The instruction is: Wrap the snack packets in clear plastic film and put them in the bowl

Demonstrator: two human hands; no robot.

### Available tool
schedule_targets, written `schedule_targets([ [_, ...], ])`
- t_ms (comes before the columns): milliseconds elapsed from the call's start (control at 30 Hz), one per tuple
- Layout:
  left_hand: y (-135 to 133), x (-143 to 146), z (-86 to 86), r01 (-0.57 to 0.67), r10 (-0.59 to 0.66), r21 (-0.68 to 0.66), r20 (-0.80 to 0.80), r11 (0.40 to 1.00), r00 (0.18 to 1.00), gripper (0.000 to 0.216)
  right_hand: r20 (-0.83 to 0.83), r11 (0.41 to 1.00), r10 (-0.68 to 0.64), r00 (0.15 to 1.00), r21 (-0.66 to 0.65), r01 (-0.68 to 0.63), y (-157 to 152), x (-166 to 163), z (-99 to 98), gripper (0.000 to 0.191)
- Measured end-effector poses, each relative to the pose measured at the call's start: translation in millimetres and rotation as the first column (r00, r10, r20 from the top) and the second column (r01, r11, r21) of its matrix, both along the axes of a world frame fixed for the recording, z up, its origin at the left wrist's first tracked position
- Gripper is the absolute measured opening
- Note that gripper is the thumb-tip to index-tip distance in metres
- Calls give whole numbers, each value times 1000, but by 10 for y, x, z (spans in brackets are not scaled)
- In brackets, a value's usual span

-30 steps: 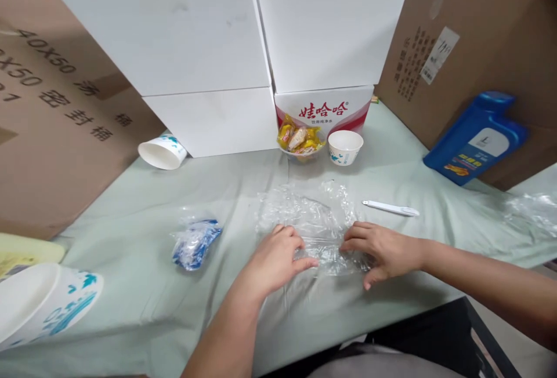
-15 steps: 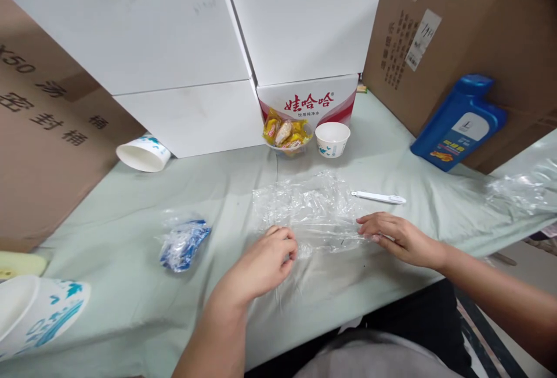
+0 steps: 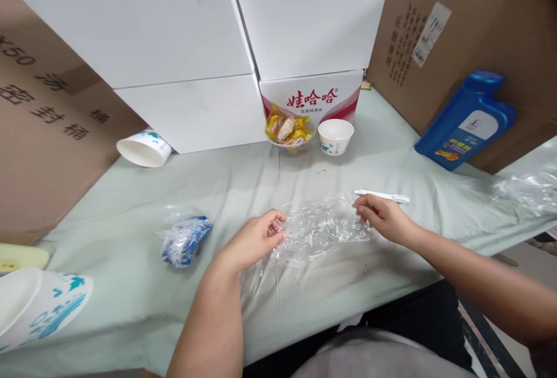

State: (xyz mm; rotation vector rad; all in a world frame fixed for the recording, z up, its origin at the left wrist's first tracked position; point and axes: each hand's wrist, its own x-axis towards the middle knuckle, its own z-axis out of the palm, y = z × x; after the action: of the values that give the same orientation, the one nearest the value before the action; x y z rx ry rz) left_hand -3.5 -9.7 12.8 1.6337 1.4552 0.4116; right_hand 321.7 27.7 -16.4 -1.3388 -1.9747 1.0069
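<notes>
A crumpled clear plastic bag (image 3: 319, 228) is stretched between my hands over the pale green cloth. My left hand (image 3: 251, 243) pinches its left edge with curled fingers. My right hand (image 3: 380, 217) pinches its right edge near a white pen-like stick (image 3: 383, 196). Both hands hold the bag slightly off the table.
A blue-and-clear wrapped packet (image 3: 185, 239) lies left of my hands. At the back stand a bowl of yellow snack packs (image 3: 289, 130), a white paper bowl (image 3: 335, 135), a tipped paper cup (image 3: 143, 150), white and brown boxes, and a blue bottle (image 3: 465, 123). Paper bowls (image 3: 35, 305) sit at the near left.
The bag lay spread flat under my pressing hands; now it is gathered narrower and lifted between pinching fingers. My right hand moved up toward the white stick.
</notes>
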Motion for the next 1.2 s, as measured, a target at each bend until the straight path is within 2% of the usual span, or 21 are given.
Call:
schedule_targets([
  [133,23,-22,-47,-49,49,62,1,997,999,27,162,996,-19,987,85,5,119,-166,27,19],
  [267,89,-43,-139,-184,188,147,-13,972,982,13,438,987,-42,898,161,-32,216,-264,4,20],
  [367,166,-39,-202,-263,300,248,-124,932,946,7,566,985,-59,822,168,-46,246,-293,-6,22],
  [433,210,-20,-219,-293,381,333,-239,896,893,7,622,985,-64,781,164,-50,253,-305,0,23],
  [500,228,14,-213,-318,502,479,-324,818,802,10,657,985,-66,751,161,-54,258,-318,11,23],
  [567,204,75,-191,-325,646,674,-298,664,702,18,679,985,-70,730,163,-57,263,-330,19,22],
  [600,175,119,-179,-304,689,760,-248,574,681,19,687,985,-72,723,165,-58,264,-335,21,22],
  [633,138,172,-168,-264,687,823,-195,502,700,17,694,984,-74,717,166,-60,264,-341,22,21],
  [667,95,233,-162,-203,628,859,-164,470,760,13,698,984,-74,712,168,-63,262,-346,20,21],
  [700,51,301,-162,-116,513,870,-170,479,842,10,703,983,-73,708,171,-68,260,-351,17,21],
  [733,11,371,-170,1,346,853,-212,521,914,10,707,982,-72,704,174,-75,257,-354,13,21],
  [767,-23,438,-186,133,171,808,-277,574,945,8,711,981,-69,700,178,-83,257,-356,8,21],
  [800,-46,497,-207,254,24,745,-341,617,940,10,716,979,-68,695,182,-91,261,-355,3,22],
  [833,-59,545,-232,350,-84,670,-396,655,914,20,720,978,-68,691,186,-97,271,-350,-2,22],
  [867,-61,578,-256,411,-146,595,-442,691,885,34,724,977,-71,686,191,-100,290,-340,-4,23],
  [933,-46,602,-293,445,-183,473,-501,761,846,56,726,975,-83,682,202,-96,356,-303,1,24],
  [1033,-12,578,-299,433,-201,350,-537,831,819,65,709,975,-132,693,218,-37,505,-217,35,24],
  [1133,-2,559,-268,436,-236,273,-544,858,805,64,628,973,-198,753,216,76,639,-135,78,21],
  [1200,-8,560,-248,439,-253,255,-533,861,807,61,520,975,-217,826,162,154,690,-105,91,18],
])
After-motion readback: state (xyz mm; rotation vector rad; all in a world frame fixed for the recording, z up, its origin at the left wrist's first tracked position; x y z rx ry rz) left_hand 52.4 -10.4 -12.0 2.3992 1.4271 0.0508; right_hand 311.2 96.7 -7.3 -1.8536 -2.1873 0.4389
